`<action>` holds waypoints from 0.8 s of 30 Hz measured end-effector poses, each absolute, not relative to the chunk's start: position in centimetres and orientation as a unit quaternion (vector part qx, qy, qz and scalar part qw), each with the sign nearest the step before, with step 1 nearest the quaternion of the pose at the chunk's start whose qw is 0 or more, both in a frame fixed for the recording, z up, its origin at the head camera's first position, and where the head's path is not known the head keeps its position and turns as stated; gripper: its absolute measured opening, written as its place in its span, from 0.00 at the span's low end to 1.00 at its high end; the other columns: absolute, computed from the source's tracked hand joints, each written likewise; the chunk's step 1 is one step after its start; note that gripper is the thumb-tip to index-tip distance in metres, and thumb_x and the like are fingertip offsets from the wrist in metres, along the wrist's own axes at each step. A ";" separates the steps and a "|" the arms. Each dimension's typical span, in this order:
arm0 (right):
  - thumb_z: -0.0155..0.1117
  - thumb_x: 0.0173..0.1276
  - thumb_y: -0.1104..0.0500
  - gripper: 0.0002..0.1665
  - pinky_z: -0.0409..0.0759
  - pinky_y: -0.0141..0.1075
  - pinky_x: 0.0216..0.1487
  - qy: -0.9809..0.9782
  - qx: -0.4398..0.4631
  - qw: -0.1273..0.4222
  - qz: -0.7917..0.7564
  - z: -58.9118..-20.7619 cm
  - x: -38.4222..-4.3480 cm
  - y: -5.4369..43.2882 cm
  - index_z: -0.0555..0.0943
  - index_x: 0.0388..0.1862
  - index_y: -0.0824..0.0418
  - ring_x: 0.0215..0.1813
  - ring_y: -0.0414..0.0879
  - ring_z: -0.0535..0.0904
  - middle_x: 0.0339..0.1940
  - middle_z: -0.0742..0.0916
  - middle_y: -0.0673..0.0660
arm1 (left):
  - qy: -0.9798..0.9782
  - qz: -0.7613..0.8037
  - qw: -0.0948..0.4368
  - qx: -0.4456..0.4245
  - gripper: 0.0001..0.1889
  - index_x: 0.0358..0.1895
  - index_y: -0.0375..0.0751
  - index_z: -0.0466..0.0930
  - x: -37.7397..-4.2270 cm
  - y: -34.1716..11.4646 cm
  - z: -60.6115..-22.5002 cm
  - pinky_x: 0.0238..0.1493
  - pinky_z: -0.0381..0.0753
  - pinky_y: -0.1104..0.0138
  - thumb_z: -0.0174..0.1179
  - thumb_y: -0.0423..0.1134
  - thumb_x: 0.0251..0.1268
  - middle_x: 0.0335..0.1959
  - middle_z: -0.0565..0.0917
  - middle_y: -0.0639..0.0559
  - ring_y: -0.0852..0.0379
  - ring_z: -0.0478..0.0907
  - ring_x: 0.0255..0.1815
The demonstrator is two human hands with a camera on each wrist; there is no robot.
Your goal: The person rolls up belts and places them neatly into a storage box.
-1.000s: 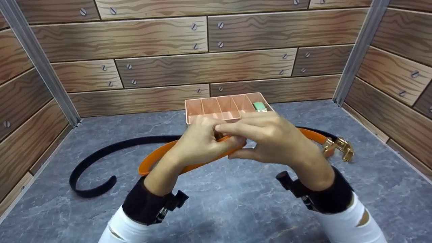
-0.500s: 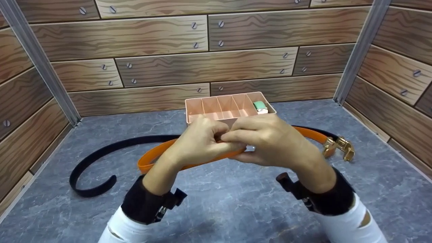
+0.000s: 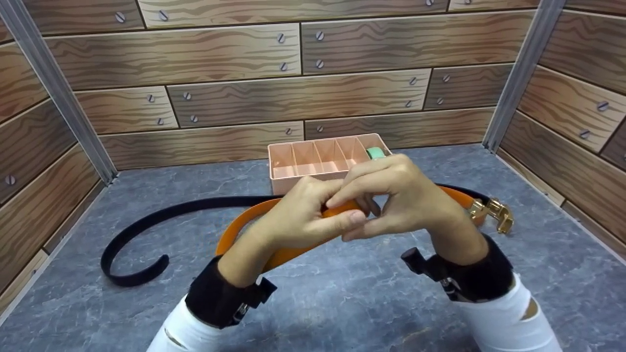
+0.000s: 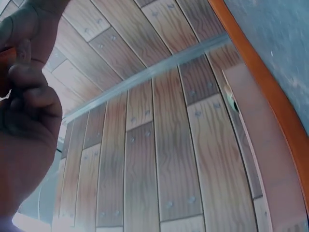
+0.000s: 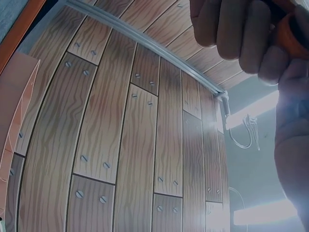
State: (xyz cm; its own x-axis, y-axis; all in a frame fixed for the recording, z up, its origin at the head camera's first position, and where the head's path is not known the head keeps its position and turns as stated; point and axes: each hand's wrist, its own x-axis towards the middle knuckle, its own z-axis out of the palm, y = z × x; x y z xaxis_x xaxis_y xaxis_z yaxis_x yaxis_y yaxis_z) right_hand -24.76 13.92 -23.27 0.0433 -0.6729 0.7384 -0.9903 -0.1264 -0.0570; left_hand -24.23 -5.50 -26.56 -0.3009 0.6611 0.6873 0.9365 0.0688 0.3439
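In the head view, my left hand (image 3: 298, 215) grips an orange belt (image 3: 288, 256) near its curled end, thumb laid along it. My right hand (image 3: 406, 200) meets it from the right, bent fingers and thumb about the small curl of the strap. That orange curl (image 5: 289, 36) also shows between the fingers in the right wrist view. The strap loops behind my left wrist and runs back behind the hands to a gold buckle (image 3: 477, 210) on the right. Fingers cover part of the curl.
A black belt (image 3: 132, 225) lies behind, its free end hooked at left and its gold buckle (image 3: 501, 215) at right. Beyond the hands stands a pink divided box (image 3: 286, 185) with a rolled green strap (image 3: 375, 152) in its right compartment. Wood-patterned walls (image 3: 234, 49) enclose the table.
Both hands have turned over the strap's end, and more of the orange curl shows between them. The left hand has shifted slightly right and down; the orange loop's left bend has moved right.
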 end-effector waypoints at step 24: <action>0.74 0.62 0.57 0.11 0.78 0.30 0.31 -0.624 0.641 0.404 0.192 -23.6 -23.0 12.6 0.86 0.40 0.62 0.29 0.41 0.78 0.35 0.87 0.54 | -0.736 -0.319 0.268 -0.534 0.11 0.32 0.41 0.79 -24.2 -6.6 -26.2 0.22 0.68 0.73 0.62 0.46 0.66 0.22 0.77 0.55 0.64 0.68 0.20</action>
